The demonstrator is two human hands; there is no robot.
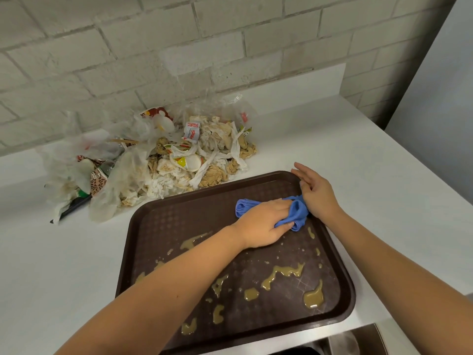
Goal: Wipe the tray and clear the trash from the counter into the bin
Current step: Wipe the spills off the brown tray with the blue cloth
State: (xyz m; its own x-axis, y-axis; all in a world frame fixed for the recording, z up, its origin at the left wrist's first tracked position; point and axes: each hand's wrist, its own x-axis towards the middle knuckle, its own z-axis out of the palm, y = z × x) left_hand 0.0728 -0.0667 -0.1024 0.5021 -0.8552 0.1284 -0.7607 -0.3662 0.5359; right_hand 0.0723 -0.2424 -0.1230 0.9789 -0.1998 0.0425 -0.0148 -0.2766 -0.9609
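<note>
A dark brown tray (163, 226) lies on the white counter, smeared with several tan sauce puddles (313, 295). A bunched blue cloth (298, 210) sits in the tray's far right corner. My left hand (263, 224) reaches across the tray and grips the cloth from the left. My right hand (317, 193) rests at the tray's far right rim, fingers fairly straight, its palm side against the cloth's right end. A heap of trash (163, 160) with crumpled napkins, wrappers, sauce packets and plastic bags lies behind the tray to the left.
A white brick wall (153, 47) backs the counter (38, 265). A grey panel (440, 85) stands at the right. A dark opening with a metal edge (353, 342) shows below the counter's front edge at the bottom right.
</note>
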